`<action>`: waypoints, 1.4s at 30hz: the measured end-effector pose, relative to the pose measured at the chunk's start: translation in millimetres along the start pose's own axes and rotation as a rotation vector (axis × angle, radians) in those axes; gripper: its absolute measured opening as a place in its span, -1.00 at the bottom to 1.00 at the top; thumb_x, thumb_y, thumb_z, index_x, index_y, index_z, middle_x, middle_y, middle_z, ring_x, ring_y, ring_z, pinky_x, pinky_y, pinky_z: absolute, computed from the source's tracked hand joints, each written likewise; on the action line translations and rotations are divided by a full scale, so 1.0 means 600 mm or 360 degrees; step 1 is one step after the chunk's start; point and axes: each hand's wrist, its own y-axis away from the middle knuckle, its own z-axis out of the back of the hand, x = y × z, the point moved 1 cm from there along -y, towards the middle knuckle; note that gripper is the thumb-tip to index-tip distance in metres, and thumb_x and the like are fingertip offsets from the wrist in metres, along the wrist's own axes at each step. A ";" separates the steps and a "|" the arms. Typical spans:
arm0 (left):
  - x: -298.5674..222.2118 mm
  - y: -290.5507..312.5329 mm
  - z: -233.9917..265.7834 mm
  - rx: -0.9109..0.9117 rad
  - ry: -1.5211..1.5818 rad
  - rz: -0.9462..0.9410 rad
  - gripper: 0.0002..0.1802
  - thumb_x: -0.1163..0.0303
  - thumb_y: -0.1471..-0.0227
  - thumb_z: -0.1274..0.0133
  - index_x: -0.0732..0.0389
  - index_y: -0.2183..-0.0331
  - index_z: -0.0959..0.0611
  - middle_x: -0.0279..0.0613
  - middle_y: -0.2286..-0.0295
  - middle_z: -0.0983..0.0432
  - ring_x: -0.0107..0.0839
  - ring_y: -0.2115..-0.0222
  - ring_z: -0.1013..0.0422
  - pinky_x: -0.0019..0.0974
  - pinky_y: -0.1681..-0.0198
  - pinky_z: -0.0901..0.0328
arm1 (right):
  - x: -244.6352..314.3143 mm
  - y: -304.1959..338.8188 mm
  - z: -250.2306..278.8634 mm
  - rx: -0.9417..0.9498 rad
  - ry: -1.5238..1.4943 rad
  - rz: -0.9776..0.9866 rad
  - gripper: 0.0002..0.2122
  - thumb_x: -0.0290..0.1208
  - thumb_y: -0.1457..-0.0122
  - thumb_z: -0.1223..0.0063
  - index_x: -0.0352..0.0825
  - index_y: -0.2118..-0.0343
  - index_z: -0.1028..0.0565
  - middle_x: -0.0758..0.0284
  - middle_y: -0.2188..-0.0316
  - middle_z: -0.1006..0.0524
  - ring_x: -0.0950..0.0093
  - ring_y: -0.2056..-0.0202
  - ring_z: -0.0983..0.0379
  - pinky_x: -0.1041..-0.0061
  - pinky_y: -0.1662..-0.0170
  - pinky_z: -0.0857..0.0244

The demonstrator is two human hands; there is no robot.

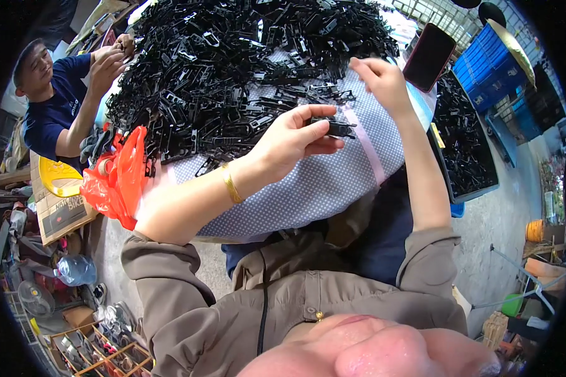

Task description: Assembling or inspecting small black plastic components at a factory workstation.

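A large heap of black metal and plastic clip-like parts (198, 75) covers the far side of a table spread with a pale dotted cloth (295, 195). My left hand (292, 138) is over the near edge of the heap, its thumb and fingers closed on one black clip-like part (342, 129) that sticks out to the right. My right hand (383, 83) is raised over the cloth, farther away and to the right. Its thumb and forefinger are pinched together; what lies between them, if anything, is too small to make out.
A phone (429, 58) stands at the table's right edge. Beyond it sit a dark bin of black parts (462, 138) and a blue crate (490, 66). A red plastic bag (119, 179) hangs at left, near a co-worker (56, 103) with both hands raised.
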 end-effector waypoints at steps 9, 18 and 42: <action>-0.009 -0.004 0.010 -0.0083 0.0403 0.0039 -0.70 0.42 -0.17 0.32 0.34 0.08 -0.28 0.07 0.19 -0.35 -0.17 0.20 -0.41 -0.26 0.11 -0.37 | -0.062 -0.131 -0.032 -0.0190 0.0981 -0.0135 -0.71 -0.13 0.09 -0.07 -0.28 0.46 -0.57 0.21 0.50 -0.55 0.30 0.41 -0.50 0.39 0.27 -0.34; -0.006 0.002 0.012 -0.0161 0.0442 0.0040 -0.72 0.43 -0.17 0.33 0.36 0.12 -0.32 0.10 0.20 -0.36 -0.18 0.22 -0.42 -0.31 0.14 -0.39 | 0.019 -0.005 -0.003 -0.0217 0.0328 0.0209 -0.84 -0.42 -0.06 0.08 -0.34 0.33 -0.48 0.35 0.63 -0.46 0.57 0.58 -0.41 0.63 0.48 -0.26; 0.009 0.002 0.006 -0.0184 -0.0372 -0.0284 -0.58 0.46 -0.04 0.02 0.33 0.04 -0.36 -0.09 0.23 -0.44 -0.40 0.27 -0.44 -0.37 0.14 -0.37 | 0.116 0.140 -0.035 -0.0083 0.0125 0.0757 -0.90 -0.46 -0.06 -0.05 -0.39 0.42 -0.45 0.24 0.62 -0.47 0.42 0.59 -0.46 0.56 0.55 -0.28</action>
